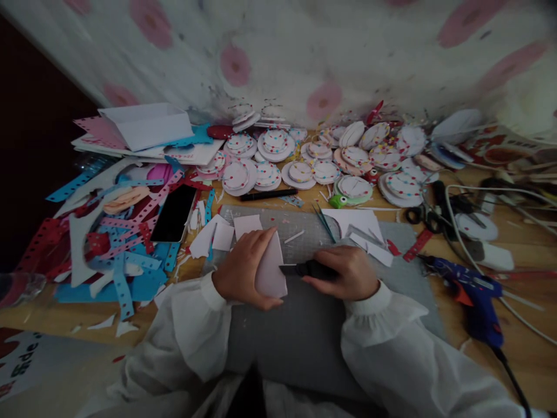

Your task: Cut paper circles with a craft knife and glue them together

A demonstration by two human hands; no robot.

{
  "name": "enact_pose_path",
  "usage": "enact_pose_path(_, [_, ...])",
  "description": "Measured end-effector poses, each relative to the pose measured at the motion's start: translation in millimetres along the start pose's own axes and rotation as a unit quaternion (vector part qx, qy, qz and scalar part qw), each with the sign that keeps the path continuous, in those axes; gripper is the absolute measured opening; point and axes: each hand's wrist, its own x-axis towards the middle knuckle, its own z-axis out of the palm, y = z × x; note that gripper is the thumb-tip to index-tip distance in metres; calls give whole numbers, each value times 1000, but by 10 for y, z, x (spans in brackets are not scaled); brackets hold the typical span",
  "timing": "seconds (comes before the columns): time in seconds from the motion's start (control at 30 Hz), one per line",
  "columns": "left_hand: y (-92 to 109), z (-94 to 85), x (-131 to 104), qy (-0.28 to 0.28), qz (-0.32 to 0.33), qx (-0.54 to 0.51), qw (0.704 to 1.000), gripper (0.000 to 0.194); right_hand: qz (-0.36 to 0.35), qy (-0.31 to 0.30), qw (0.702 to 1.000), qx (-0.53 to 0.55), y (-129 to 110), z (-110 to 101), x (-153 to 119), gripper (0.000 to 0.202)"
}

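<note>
My left hand [246, 267] grips a pale foam board piece [272, 264], thumb at its near edge and fingers over its far side. In my right hand [350, 271] is a black-handled utility knife [315, 269]. Its blade points left and meets the right edge of the board piece. Both hands are above a grey cutting mat [300, 337]. Small white squares [223, 237] lie beyond my left hand. Green tweezers [324, 222] and a cut white sheet [359, 223] lie beyond my right hand.
Coloured paper scraps [126, 244] and a phone [175, 213] crowd the left. Layered white discs with coloured beads [275, 142] line the back, behind a black pen [268, 195]. At the right are a blue glue gun [476, 302], scissors [422, 217] and a white cable [461, 244].
</note>
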Motion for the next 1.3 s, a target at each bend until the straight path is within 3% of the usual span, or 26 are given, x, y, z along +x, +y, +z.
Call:
enact_pose_path(0.2, [4,-2,12,1,-1,-13,1000,127,-41,-49,996,54,-73,5,0,44])
enact_pose_path(0.47, [18,-9,5,6,-2,-20,1000,125,-21,-48,997,49,-75,9,10,44])
enact_pose_path(0.7, [18,-13,12,-3,-11,-19,1000,126,-30,-82,992,90,-89,-11,8,43])
enact_pose_path(1.13, [7,-8,10,0,-3,-24,1000,127,7,-36,999,19,-98,11,18,46])
enact_pose_path(1.3, [0,-2,-2,8,12,-29,999,127,60,2,997,-48,-49,30,2,48])
